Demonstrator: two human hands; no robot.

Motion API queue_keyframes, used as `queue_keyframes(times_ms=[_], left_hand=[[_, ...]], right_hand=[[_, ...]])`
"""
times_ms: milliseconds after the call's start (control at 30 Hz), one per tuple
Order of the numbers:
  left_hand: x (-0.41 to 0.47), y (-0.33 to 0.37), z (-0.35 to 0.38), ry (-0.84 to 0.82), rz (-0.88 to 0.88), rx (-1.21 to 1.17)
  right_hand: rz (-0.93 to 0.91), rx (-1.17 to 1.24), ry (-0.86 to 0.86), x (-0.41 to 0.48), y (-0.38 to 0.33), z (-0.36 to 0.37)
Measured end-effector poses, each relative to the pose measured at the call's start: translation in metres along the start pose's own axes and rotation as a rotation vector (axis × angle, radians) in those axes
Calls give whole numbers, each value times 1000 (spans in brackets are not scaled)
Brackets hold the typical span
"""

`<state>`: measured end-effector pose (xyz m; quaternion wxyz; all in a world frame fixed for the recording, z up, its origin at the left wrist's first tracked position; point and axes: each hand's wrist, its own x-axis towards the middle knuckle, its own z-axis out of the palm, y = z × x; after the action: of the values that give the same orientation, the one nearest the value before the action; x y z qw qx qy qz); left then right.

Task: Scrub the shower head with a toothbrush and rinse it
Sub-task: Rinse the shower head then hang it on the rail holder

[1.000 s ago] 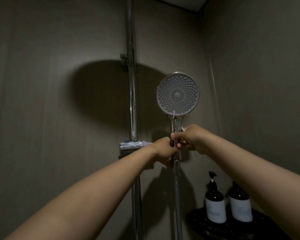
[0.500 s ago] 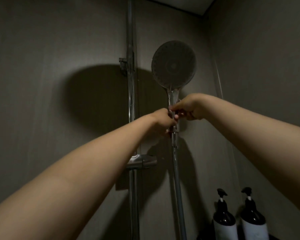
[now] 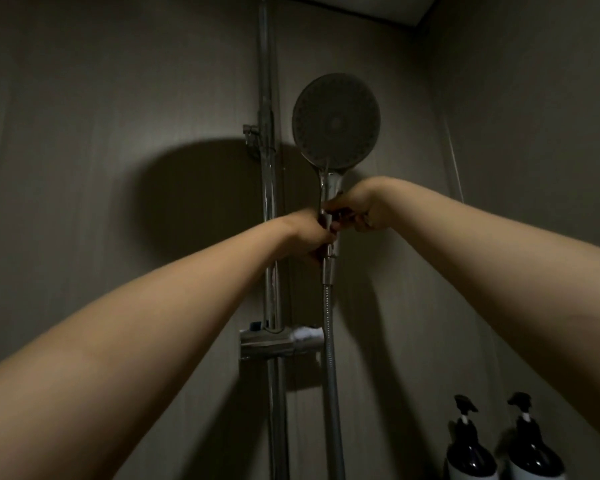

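Note:
The round shower head (image 3: 336, 119) stands upright in front of the wall, its nozzle face toward me and in shadow. Its clear handle (image 3: 330, 188) runs down into a metal hose (image 3: 329, 341). My left hand (image 3: 309, 237) grips the lower handle from the left. My right hand (image 3: 357, 209) holds the handle from the right, just above the left, fingers curled round it. A thin pale stick shows at the head's lower rim; I cannot tell if it is the toothbrush.
A chrome riser rail (image 3: 269, 188) runs vertically left of the shower head, with a slider bracket (image 3: 278, 341) lower down. Two dark pump bottles (image 3: 468, 448) (image 3: 530, 448) stand at the bottom right. Walls meet in a corner at the right.
Both hands have lifted the shower head from bracket height to well above it. Its face went from lit to shadowed. Over the last half second the hands stayed on the handle.

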<state>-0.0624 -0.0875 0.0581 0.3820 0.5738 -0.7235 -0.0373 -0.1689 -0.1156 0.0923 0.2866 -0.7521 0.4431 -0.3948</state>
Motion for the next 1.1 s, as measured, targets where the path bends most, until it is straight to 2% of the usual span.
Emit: queue_keyframes(times_ms=[167, 333, 467, 733, 833, 1100], left_hand=[[0, -3, -6, 0, -42, 37], [2, -8, -8, 48, -31, 136], [4, -10, -14, 73, -25, 129], [3, -14, -11, 7, -144, 123], [1, -19, -6, -8, -132, 138], [-13, -25, 7, -74, -121, 119]], right_hand=[[-6, 6, -29, 7, -5, 4], [5, -131, -57, 17, -11, 8], [-9, -53, -63, 25, -14, 9], [6, -115, -114, 23, -7, 13], [4, -188, -150, 25, -2, 19], [21, -142, -157, 25, 20, 21]])
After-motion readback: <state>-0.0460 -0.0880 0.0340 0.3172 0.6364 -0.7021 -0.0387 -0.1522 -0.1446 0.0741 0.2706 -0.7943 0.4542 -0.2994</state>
